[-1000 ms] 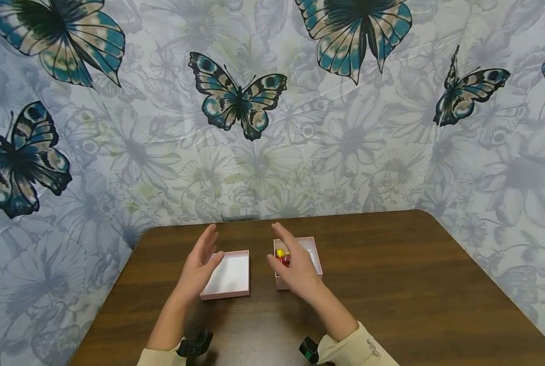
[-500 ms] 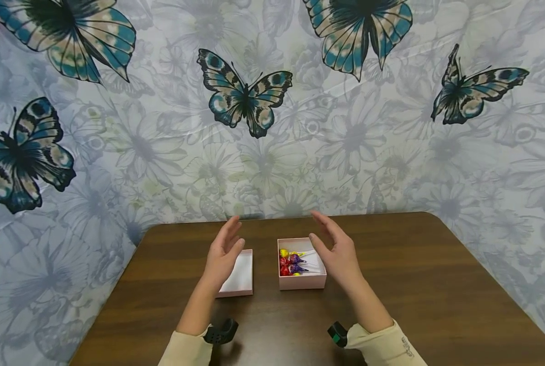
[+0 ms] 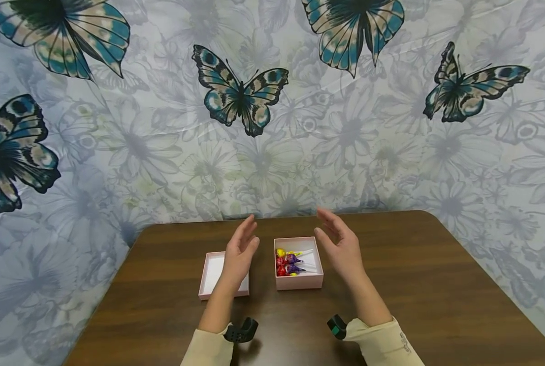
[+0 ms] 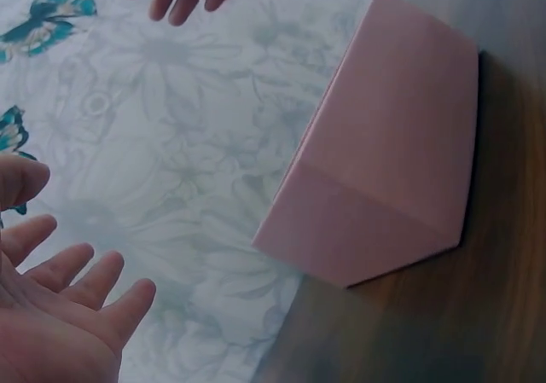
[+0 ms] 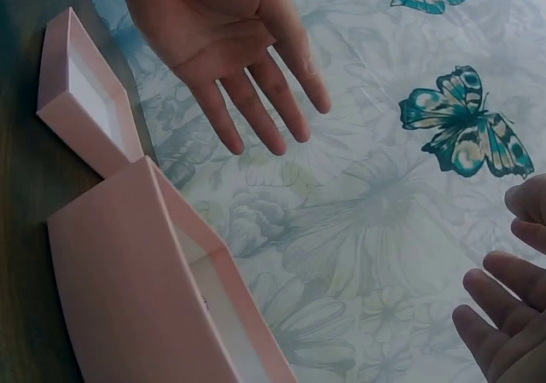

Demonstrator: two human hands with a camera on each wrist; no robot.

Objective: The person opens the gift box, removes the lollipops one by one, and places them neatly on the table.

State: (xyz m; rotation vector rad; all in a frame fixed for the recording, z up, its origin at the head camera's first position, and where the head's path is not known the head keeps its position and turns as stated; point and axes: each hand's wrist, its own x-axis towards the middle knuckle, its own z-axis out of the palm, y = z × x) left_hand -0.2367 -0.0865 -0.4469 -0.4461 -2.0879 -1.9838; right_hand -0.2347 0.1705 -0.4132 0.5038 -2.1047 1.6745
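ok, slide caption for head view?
Empty left hand and right hand hover over a brown table, a pink box of lollipops seen between them, a shallow pink tray partly behind the left forearm.

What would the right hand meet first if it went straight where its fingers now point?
Probably the butterfly-patterned backdrop behind the table. In the head view, the right hand points that way with nothing visible between; depth is unclear.

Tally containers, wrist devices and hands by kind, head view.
Open pink box holding lollipops: 1
Shallow pink tray: 1
Black wrist devices: 2
Left hand plus right hand: 2
Total: 6
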